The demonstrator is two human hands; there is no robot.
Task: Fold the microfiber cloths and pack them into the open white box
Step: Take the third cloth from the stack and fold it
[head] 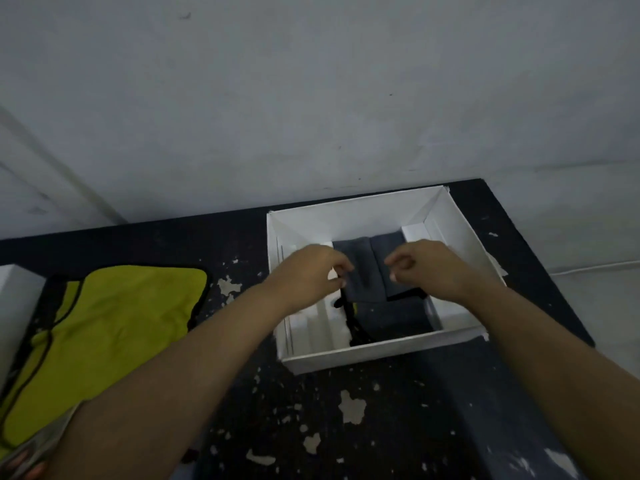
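Note:
The open white box stands on the black table, right of centre. Inside it lies a folded grey microfiber cloth with black trim. Both my hands reach over the box. My left hand pinches the cloth's left edge with curled fingers. My right hand hovers over the cloth's right part, fingers curled; whether it holds the cloth is hidden. A yellow-green cloth with black trim lies spread on the table to the left.
The black table has chipped paint patches. A white object sits at the far left edge. A grey wall rises behind the table. The table's right edge runs close to the box.

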